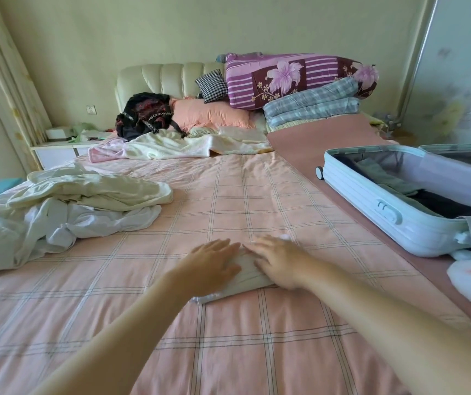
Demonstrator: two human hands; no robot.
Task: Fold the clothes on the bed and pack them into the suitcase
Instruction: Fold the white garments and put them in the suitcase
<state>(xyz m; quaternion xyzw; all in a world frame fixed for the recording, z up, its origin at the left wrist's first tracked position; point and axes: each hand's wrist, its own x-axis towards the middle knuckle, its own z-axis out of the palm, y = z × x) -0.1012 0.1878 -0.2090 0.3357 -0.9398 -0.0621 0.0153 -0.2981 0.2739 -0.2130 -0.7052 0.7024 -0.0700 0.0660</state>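
Both hands lie palm down with the fingers extended and spread, side by side, the left hand (pixel 214 263) and the right hand (pixel 277 262) pressing flat on a small folded white garment (pixel 245 276). Neither hand pinches or curls round the cloth. The garment lies on the bed (pixel 228 195) directly beneath the hands, with one edge showing below the left wrist. Judged from this posture, the step in hand is the final flattening of a completed fold, ahead of transfer. The open suitcase (pixel 393 220) sits on the bed to the right of the right hand and slightly beyond it; dark and grey items are already visible inside. A loose pile of white and cream clothes (pixel 86 201) lies to the left of the left hand and farther away, not yet folded, so the task appears to be partly complete. The next move calls for sliding the fingers under the garment's edges and lifting it level with both hands so the fold does not open. It would then be carried right, over the near wall of the suitcase, and set flat on the contents.
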